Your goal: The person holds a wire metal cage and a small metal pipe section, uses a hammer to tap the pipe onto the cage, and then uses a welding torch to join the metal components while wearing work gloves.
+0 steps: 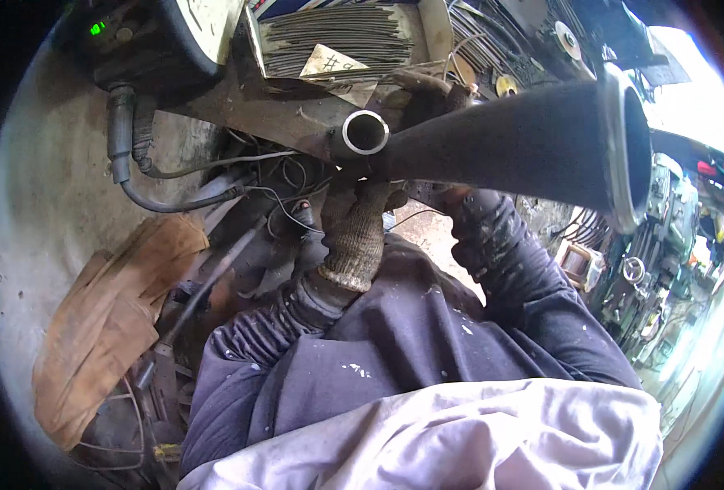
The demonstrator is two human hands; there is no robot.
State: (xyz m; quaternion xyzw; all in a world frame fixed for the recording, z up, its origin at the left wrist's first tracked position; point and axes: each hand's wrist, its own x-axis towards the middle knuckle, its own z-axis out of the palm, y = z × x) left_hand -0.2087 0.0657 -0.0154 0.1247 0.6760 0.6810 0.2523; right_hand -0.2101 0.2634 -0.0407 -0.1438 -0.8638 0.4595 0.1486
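A large dark metal pipe spans the upper middle and right, flaring toward a wide flanged end. At its narrow end, a short round tube faces up with a bright bare rim. My left hand wears a dirty knit-cuffed glove and comes up right below this tube. Its fingers are hidden there. My right forearm, in a dark sleeve, reaches under the wide pipe, which covers most of that hand. Beyond the pipe shows a brown, glove-like shape; whether it is my right hand I cannot tell.
An open box of thin rods sits at the back, a cardboard tag on it. Left stands a dark machine with a green display and thick cable. A brown cloth hangs left. Machinery with a handwheel stands right.
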